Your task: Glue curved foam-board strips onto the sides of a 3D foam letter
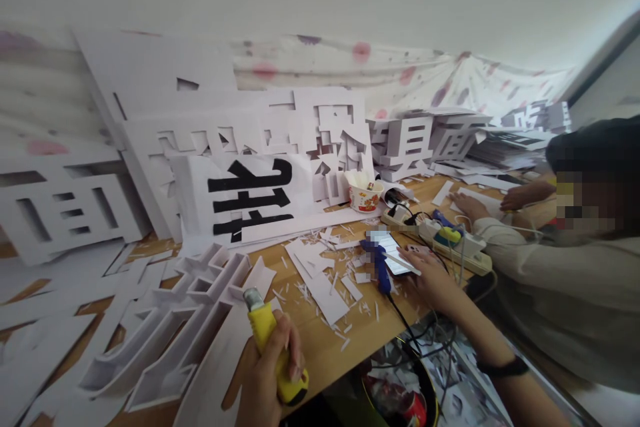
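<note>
My left hand (275, 353) is wrapped round a yellow utility knife (267, 330), its metal tip pointing up and away from me. Beneath and left of it lies a white foam-board letter with raised side walls (200, 320). My right hand (430, 277) reaches to the lit phone (387, 250), palm down with fingers stretched out at its right edge. A thin white strip (403, 260) crosses the phone towards those fingers; whether they touch it I cannot tell. Next to the phone is a blue glue gun (383, 273) with a black cord.
White offcuts (320, 280) litter the wooden table. Cut-out boards (210, 127) lean against the wall behind a printed black character sheet (253, 197). A paper bowl (365, 193) and power strips (450, 247) stand further right. A waste bin (400, 387) is below. Another person (540, 267) works at right.
</note>
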Motion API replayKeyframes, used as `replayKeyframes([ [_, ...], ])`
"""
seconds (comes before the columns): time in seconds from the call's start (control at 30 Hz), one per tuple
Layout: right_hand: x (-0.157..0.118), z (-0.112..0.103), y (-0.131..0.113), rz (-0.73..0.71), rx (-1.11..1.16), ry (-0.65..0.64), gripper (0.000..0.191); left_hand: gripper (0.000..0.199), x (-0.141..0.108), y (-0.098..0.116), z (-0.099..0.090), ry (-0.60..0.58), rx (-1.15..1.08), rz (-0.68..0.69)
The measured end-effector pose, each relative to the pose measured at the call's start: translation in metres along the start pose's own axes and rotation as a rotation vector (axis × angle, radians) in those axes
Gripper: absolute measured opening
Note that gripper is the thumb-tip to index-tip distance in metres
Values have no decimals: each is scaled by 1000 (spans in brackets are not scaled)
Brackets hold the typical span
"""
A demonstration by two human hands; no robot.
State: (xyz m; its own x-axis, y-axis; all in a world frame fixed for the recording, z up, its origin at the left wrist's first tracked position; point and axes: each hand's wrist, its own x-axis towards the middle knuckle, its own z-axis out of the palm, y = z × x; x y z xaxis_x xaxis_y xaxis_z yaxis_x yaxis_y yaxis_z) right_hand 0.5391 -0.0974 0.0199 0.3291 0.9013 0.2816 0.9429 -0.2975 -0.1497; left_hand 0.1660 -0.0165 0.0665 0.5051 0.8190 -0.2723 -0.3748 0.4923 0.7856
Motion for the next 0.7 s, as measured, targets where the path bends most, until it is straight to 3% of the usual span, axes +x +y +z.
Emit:
replayKeyframes([
  [0.13, -2, -28, -4, 116, -29, 32, 49, 57, -3, 5, 1, -30, 69, 6],
  [0.27, -30, -90, -18, 393, -84, 197, 38, 53, -8, 10, 2, -30, 99, 52],
  [0.4, -64, -142, -56, 526, -129, 440, 40, 46, -10, 10, 2, -48, 51, 39],
  [0.47, -72, -152, -86, 438, -24, 474, 37, 41, -9, 10, 4, -9, 21, 20],
  [0.53, -74, -148, -122, 169, 188, 380, 32, 37, -7, 12, 6, 65, 47, 54],
  [0.6, -71, -136, -161, -31, 378, 69, 24, 44, -6, 16, 8, 82, 77, 113],
  [0.7, -64, -107, -215, -160, 589, -139, 51, 59, -9, 22, 8, -5, 106, 180],
])
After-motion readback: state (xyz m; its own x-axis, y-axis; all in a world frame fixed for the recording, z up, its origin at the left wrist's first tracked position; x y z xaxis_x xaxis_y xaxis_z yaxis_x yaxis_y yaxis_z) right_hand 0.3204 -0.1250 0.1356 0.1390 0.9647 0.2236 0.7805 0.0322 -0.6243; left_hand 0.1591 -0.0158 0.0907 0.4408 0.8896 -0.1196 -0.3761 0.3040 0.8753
